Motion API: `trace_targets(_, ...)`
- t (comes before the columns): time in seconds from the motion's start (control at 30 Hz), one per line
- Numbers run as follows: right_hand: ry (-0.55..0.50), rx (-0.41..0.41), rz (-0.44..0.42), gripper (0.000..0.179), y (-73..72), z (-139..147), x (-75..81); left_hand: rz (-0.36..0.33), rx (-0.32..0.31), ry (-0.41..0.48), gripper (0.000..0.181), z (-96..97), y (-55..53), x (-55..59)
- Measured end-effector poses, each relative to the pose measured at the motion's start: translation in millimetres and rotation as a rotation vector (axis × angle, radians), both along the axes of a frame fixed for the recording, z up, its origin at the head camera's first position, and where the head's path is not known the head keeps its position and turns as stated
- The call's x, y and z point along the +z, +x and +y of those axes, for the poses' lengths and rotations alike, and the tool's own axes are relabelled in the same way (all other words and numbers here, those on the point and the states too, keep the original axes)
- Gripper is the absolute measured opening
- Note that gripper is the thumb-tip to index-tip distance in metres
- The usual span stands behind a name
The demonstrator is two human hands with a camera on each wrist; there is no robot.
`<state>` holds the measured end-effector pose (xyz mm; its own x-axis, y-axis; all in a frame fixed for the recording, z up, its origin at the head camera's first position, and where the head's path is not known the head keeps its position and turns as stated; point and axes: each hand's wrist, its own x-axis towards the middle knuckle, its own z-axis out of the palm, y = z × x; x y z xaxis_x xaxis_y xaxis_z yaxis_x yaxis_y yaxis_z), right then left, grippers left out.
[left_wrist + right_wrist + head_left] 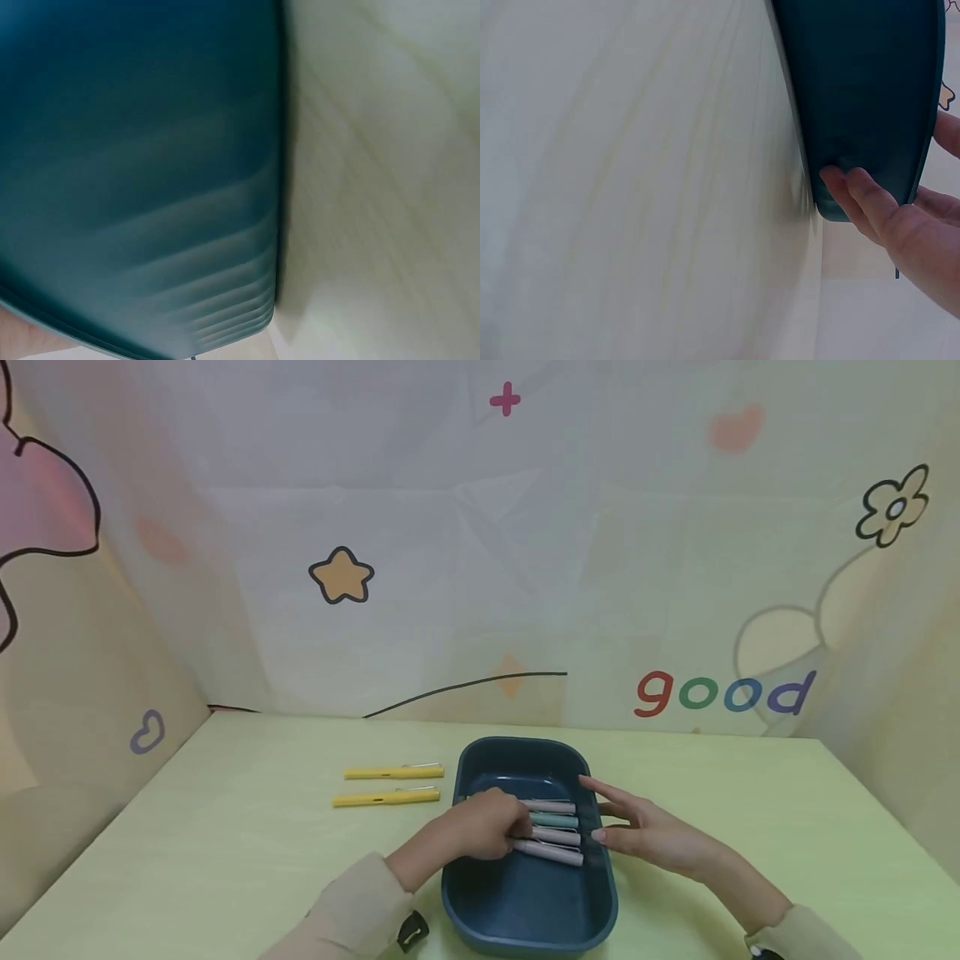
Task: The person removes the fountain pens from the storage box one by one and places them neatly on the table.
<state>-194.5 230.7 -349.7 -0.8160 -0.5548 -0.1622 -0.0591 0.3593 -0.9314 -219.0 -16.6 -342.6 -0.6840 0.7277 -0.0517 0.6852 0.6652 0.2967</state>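
A dark blue-green plastic box point(525, 902) stands on the table, with several capped pens side by side inside it. Most of these are pale pink, such as the nearest pen point(558, 853); among them lies a mint green pen point(555, 820). My left hand point(491, 822) reaches over the box's left rim, its curled fingers at the left end of the nearest pale pen and hiding that end. On the opposite side, my right hand point(660, 839) holds the box's right wall. In the right wrist view its fingertips point(847, 184) press on the outer wall, with other digits over the rim.
Two yellow pens point(390, 797) with metal clips lie parallel on the pale green table point(225, 860), left of the box. A printed cloth backdrop point(420, 643) rises behind the table and along both sides.
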Motion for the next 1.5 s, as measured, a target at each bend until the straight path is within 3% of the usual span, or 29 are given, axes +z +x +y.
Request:
trace_targets(0.3, -0.016, 0.000, 0.000, 0.072, -0.1, 1.7, 2.9, 0.008, 0.003, -0.002, 0.023, 2.0, 0.7, -0.5)
trace_targets(0.6, 0.004, -0.027, -0.011, 0.071, 1.3, -0.6, 0.8, 0.058, -0.005, -0.041, 0.020, 3.1, 5.6, -5.5)
trace_targets(1.1, -0.025, -0.019, -0.042, 0.071, 3.9, -0.5, -0.8, 0.024, -0.067, -0.030, 0.016, 3.5, 5.5, -5.6)
trace_targets(1.5, -0.009, -0.027, -0.025, 0.071, 1.9, -1.1, 2.0, 0.104, -0.082, -0.014, 0.014, 2.7, 3.1, 10.1)
